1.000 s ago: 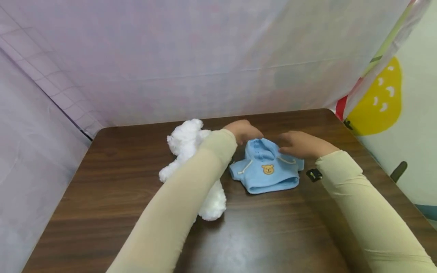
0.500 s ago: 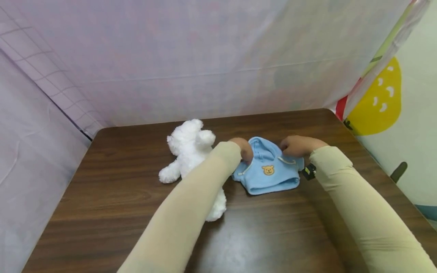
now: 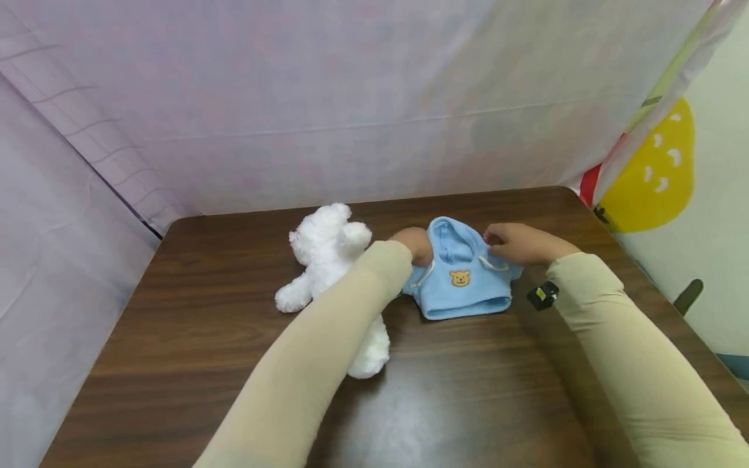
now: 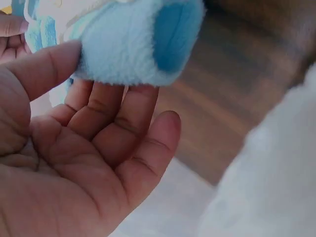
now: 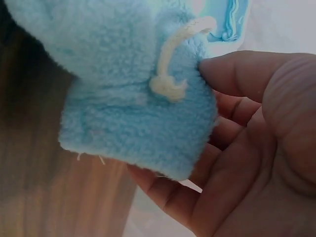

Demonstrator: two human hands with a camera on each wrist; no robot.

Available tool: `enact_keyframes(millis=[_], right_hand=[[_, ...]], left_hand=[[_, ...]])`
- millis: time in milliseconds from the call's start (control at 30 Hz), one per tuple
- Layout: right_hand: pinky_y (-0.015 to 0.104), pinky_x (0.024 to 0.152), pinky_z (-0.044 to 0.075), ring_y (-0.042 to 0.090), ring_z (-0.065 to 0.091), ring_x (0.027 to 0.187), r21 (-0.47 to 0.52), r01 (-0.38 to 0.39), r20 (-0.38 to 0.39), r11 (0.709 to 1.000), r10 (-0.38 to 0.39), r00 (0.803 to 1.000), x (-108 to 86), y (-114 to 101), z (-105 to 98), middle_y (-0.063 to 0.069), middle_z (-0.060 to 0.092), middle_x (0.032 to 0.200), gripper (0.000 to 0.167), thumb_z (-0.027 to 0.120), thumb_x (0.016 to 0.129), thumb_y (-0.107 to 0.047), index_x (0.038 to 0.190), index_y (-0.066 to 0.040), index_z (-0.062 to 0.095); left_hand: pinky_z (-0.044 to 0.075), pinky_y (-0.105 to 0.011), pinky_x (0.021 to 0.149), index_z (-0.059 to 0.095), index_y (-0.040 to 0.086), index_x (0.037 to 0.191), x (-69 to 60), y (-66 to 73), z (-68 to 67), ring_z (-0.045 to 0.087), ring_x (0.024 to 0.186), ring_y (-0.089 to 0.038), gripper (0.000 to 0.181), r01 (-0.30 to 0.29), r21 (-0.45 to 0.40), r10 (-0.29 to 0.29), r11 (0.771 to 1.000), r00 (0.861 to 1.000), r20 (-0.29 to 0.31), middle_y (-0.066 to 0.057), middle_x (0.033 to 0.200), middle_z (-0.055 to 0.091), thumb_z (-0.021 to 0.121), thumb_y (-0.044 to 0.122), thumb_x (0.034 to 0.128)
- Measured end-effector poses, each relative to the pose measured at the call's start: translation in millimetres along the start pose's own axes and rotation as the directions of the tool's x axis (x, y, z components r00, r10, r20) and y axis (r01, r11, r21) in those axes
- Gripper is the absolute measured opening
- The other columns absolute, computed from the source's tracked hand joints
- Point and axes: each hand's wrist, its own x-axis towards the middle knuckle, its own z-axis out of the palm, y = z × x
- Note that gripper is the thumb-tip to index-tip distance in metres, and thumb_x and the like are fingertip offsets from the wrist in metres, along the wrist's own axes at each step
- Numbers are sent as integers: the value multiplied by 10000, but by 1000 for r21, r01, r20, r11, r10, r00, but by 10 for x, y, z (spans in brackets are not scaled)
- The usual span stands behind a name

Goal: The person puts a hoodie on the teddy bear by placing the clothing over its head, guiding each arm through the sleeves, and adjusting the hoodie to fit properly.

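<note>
A small light-blue fleece doll hoodie (image 3: 486,296) with a bear-face patch and white drawstrings faces up, its hood toward the far side. My left hand (image 3: 417,246) pinches it at the left shoulder; in the left wrist view the thumb lies on the sleeve (image 4: 123,44), with the fingers underneath. On the other side my right hand (image 3: 523,244) pinches the right shoulder, close to a knotted drawstring (image 5: 170,59). A white fluffy stuffed animal (image 3: 324,253) lies to the left, partly hidden by my left forearm.
The dark brown wooden table (image 3: 205,292) ends at a pale curtain (image 3: 328,130) behind. A small black device (image 3: 543,296) sits at my right wrist. To the right stands a wall with a yellow printed shape (image 3: 655,172).
My left hand has come down from beside the hood to the left shoulder. Both hands now grip the hoodie, which has shifted slightly toward the far edge. The stuffed animal stays put.
</note>
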Motion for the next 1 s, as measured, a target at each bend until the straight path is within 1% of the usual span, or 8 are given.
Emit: enact_keyframes(millis=[167,267,433,567,667,800,900,1000], right_hand=[[507,817,520,301,616,923,-27,33,-82,999,-35,996,-95,-10,-148,193,662,1078,296,571,990,-124,1218,61,610],[456,741,512,268,584,809,-56,56,-168,997,-64,984,-166,-63,-277,143,668,976,223,575,988,-113,1152,21,647],[410,670,479,266,541,738,-75,53,-299,996,-74,951,-317,-222,-483,115,638,902,186,560,1009,-134,1131,-18,639],[446,708,506,296,554,786,-42,59,-379,997,-71,923,-417,-369,-594,146,643,952,195,551,1019,-161,1137,-23,625],[466,736,512,299,557,825,-35,89,-430,995,-96,898,-460,-507,-653,149,649,995,204,548,1021,-173,1148,-34,627],[423,707,525,286,565,834,-15,143,-469,990,-133,873,-472,-760,-689,136,657,1032,229,541,1026,-189,1181,-49,635],[341,652,524,255,575,807,0,194,-485,981,-169,858,-417,-965,-684,115,666,1017,220,550,1022,-181,1170,-55,653],[294,605,494,217,578,775,3,255,-499,967,-219,838,-307,-1158,-658,96,673,970,194,558,1017,-166,1128,-52,669]], left_hand=[[466,-271,691,652,93,897,-106,82,-105,541,841,-182,92,13,-94,-26,995,991,-134,-54,1033,635,567,60,902],[477,-269,707,569,109,778,-160,102,-210,523,798,-170,118,-58,-84,43,995,984,-172,-48,936,608,578,69,889],[429,-254,622,403,140,641,-326,76,-441,448,665,-149,338,-174,-99,151,980,966,-208,-5,703,449,606,145,912],[407,-251,602,460,131,676,-538,-3,-632,471,666,-141,342,-250,-155,210,956,949,-236,9,693,457,613,226,967],[432,-258,638,536,99,780,-709,-108,-776,523,736,-154,263,-300,-219,242,929,936,-256,-17,768,525,610,239,989],[453,-285,683,574,72,873,-882,-354,-919,543,798,-179,188,-314,-283,234,906,930,-283,-48,837,563,608,213,993],[458,-304,698,581,53,893,-957,-607,-955,541,802,-193,169,-300,-353,205,886,937,-283,-66,854,576,602,187,994],[471,-325,728,586,27,955,-1038,-878,-955,552,829,-205,152,-266,-472,160,840,954,-253,-89,909,593,582,172,1002]])
